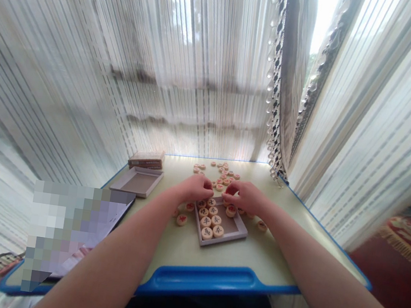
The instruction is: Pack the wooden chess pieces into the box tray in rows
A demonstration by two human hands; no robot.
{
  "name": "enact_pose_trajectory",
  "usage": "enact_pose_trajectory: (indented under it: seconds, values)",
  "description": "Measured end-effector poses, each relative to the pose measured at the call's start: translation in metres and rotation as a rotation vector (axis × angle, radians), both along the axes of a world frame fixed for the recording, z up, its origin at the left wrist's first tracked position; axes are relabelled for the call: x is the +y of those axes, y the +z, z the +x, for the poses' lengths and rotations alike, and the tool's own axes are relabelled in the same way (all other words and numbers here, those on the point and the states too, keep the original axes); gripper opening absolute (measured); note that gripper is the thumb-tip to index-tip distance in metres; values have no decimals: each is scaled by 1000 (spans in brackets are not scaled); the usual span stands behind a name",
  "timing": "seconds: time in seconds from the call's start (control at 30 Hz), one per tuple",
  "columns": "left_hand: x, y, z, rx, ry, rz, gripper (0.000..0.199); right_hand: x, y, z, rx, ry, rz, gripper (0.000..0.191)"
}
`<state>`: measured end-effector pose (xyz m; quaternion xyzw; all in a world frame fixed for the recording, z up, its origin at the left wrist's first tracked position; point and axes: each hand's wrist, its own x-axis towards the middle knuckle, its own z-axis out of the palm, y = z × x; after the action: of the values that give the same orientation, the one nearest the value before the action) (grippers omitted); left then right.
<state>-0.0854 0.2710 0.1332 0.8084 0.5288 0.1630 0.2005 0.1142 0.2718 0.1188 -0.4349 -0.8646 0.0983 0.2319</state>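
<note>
A shallow pale box tray on the table holds round wooden Chinese chess pieces. Several black-lettered pieces fill its left side in two columns, and a red-lettered piece sits near its far right part. My left hand is closed at the tray's far left corner, fingertips pinched together; what they hold, if anything, is hidden. Over the far right corner, my right hand pinches a Chinese chess piece between thumb and fingers.
Loose pieces lie scattered beyond the tray, with others beside it. At the left stand a box lid, a flat box and a partly blurred tablet-like object. The table has a blue rim; curtains hang behind.
</note>
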Motion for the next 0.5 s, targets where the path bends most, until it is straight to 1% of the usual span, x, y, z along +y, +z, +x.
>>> enact_pose_trajectory:
  seconds: [0.13, 0.27, 0.37, 0.5]
  values:
    - [0, 0, -1, -83, -54, -95, 29, -1, 2, -1, -23, -2, -5, 21]
    - [1, 1, -3, -110, -60, -143, 32, -2, 3, 1, -26, 24, -29, 21]
    - [1, 1, -3, -97, -69, -141, 31, -3, 4, 1, -40, 45, -53, 21]
    - [1, 2, -2, -33, -78, -105, 30, -4, 4, -1, -51, 39, -36, 20]
